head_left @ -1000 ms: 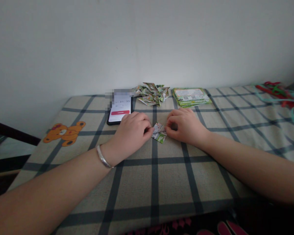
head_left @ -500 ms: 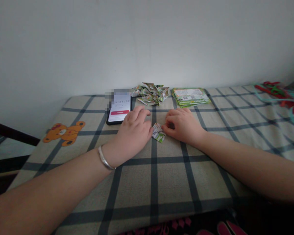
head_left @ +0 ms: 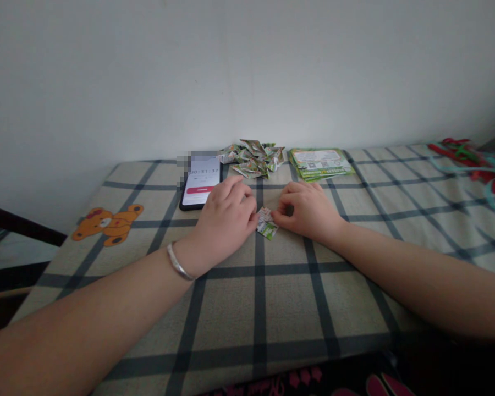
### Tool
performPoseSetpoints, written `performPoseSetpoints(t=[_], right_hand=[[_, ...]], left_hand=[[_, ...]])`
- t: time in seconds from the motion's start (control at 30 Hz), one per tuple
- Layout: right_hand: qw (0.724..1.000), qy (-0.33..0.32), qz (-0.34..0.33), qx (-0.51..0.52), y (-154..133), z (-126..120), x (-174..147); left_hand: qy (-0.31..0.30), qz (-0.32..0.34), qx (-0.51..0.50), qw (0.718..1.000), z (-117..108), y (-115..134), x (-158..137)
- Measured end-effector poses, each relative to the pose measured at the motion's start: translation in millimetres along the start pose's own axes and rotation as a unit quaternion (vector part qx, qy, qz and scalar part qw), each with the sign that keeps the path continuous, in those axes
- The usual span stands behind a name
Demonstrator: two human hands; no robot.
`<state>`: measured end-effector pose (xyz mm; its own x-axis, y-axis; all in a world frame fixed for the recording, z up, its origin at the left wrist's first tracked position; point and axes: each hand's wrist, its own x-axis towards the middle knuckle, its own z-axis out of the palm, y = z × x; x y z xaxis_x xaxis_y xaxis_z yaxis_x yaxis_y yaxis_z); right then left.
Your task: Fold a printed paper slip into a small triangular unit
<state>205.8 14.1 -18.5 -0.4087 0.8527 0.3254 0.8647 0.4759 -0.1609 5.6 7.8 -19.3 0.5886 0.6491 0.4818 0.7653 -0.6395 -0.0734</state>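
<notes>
A small folded piece of printed paper (head_left: 267, 226), white and green, lies on the checked tablecloth between my hands. My left hand (head_left: 231, 220), with a silver bangle at the wrist, has its thumb and forefinger closed at the paper's left edge. At the right edge my right hand (head_left: 305, 208) pinches with thumb and forefinger, the other fingers curled. Beyond my hands is a pile of folded paper pieces (head_left: 253, 159) in the same print. A stack of flat green printed sheets (head_left: 322, 164) sits to its right.
Left of the pile, a phone (head_left: 200, 179) shows a running timer, its lower corner behind my left hand. A bear picture (head_left: 108, 224) is on the cloth (head_left: 231, 319) at left. Red, green and pale blue strips (head_left: 474, 159) lie at far right. A wall (head_left: 247, 71) stands behind.
My left forefinger has curled in closer to the thumb at the paper's left edge. My right hand has shifted very slightly left. The paper stays in nearly the same place.
</notes>
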Motion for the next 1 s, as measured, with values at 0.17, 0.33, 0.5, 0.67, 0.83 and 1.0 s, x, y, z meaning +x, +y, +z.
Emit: performPoseSetpoints(t=[0.17,0.33,0.5,0.67,0.83,1.0], right_hand=[[1.000,0.003,0.001,-0.001,2,2,0],[1.000,-0.001,-0.005,-0.018,2,1,-1],[1.000,-0.005,-0.011,-0.027,4,0,-2],[0.998,0.008,-0.062,0.008,9,0,-3],[0.979,0.022,-0.198,0.033,13,-6,-9],[0.966,0.009,-0.256,-0.006,18,-11,-15]], left_hand=[[0.004,0.046,-0.031,0.998,2,-5,3],[0.005,0.122,-0.043,0.992,5,-10,2],[-0.001,0.178,-0.017,0.984,1,-13,-1],[-0.030,0.201,-0.023,0.979,-2,-15,-2],[-0.053,0.216,-0.007,0.975,-8,-13,-2],[-0.078,0.192,-0.020,0.978,-17,-10,-2]])
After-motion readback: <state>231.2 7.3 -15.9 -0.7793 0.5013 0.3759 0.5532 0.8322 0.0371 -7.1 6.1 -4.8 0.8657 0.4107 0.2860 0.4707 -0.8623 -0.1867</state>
